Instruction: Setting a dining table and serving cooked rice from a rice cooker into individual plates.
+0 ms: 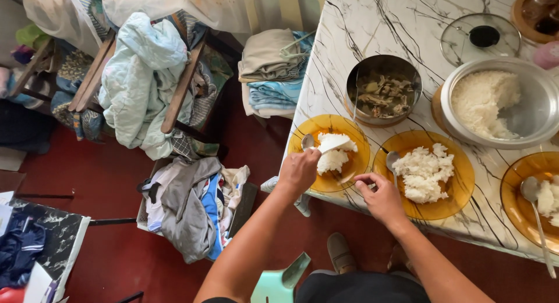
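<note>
Left hand [298, 170] is closed around a white rice paddle [333, 144], holding it over the rice [334, 153] on the amber plate [356, 163] that sits right at the table's [372, 23] near edge, close to its left corner. There's a spoon [307, 142] lying on that plate too, just left of the rice.

Right hand [381, 197] is at the near edge between that plate and the next amber plate [448, 207], fingers curled and pinched narrow. Can't really tell if it's got anything in them or is just touching the plate rim. The second plate has a bigger rice pile plus its own spoon [391, 160].

A third amber plate [518, 181] is off toward the right edge, with rice and a long spoon [538, 218] hanging over the near edge.

Further back: a steel pot [355, 84] with some kind of meat dish, a big metal bowl [533, 119] of rice to its right, and a glass lid [460, 44] lying flat behind them.

Left of the table it's chairs piled with clothes [142, 76] on a red floor [116, 245].
</note>
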